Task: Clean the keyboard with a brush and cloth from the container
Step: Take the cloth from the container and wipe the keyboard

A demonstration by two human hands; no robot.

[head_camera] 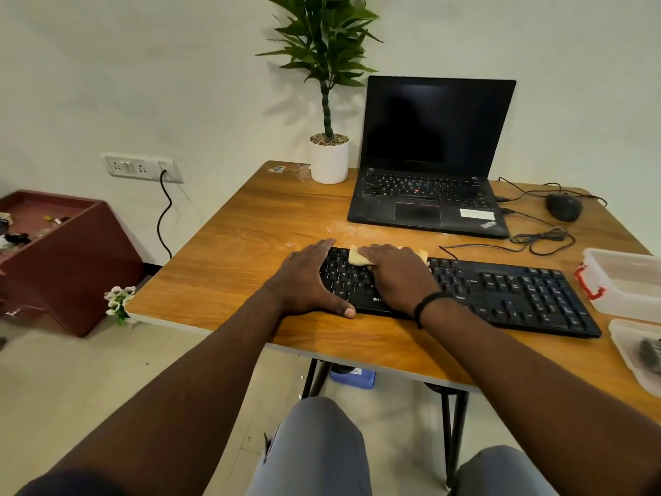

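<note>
nearest the camera, two bare forearms reach over grey-trousered knees to the wooden table. the black keyboard lies along the near edge. the left hand braces its left end, fingers straight over the far corner and thumb along the front edge, holding nothing. the right hand, a black band on its wrist, lies flat on a folded yellow cloth and presses it onto the upper left key rows; only the ends of the cloth show past the fingers.

to the right, near the keyboard's number pad, stands the clear plastic container with a red clip, and just in front of it a second clear piece, probably its lid, holds something dark that may be the brush, though it is too cut off to tell.

as a judgement, the cloth wipe is underway at the left end, with the middle and right blocks left to cover. whether brushing is done cannot be read here. pale dust lies on the table behind the keyboard.

further back sit a loose cable, a black mouse, and an open laptop with a dark screen, marked "thinkpad" on its palm rest. a potted plant stands at the far edge. the keyboard's own logo, below the space bar, is mostly covered and unreadable.
</note>
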